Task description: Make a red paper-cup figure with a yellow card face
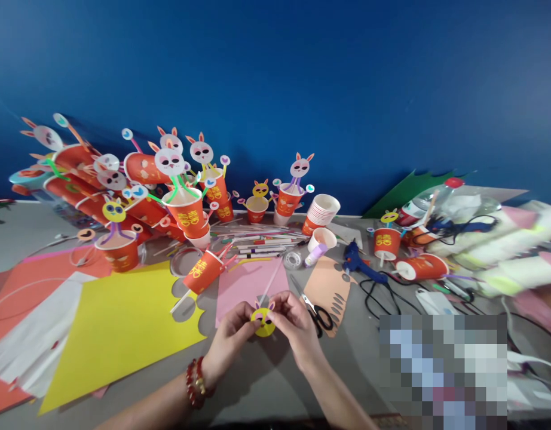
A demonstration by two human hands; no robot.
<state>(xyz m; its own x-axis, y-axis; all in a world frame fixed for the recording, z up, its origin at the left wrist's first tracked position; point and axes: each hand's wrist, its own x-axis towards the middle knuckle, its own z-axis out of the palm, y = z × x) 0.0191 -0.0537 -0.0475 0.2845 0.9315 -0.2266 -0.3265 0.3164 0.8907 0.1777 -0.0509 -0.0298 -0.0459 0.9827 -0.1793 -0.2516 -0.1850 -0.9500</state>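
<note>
A round yellow paper face (263,328) with pink ears and dark eyes is held between both hands, low in the middle of the head view. My left hand (233,334), with red beads at the wrist, pinches its left side. My right hand (296,325) pinches its right side near an ear. A thin white stick (269,280) stands out behind the face; whether it is joined to it is unclear. Pink paper (244,283) lies just beyond the hands. Black-handled scissors (319,313) rest right of my right hand.
Yellow paper (123,328) spreads at left. Red cups (186,215) with paper rabbit faces crowd the back left. A blue glue gun (363,263), cords and a bottle (443,197) lie at right. Markers (262,242) and stacked cups (321,215) are at back.
</note>
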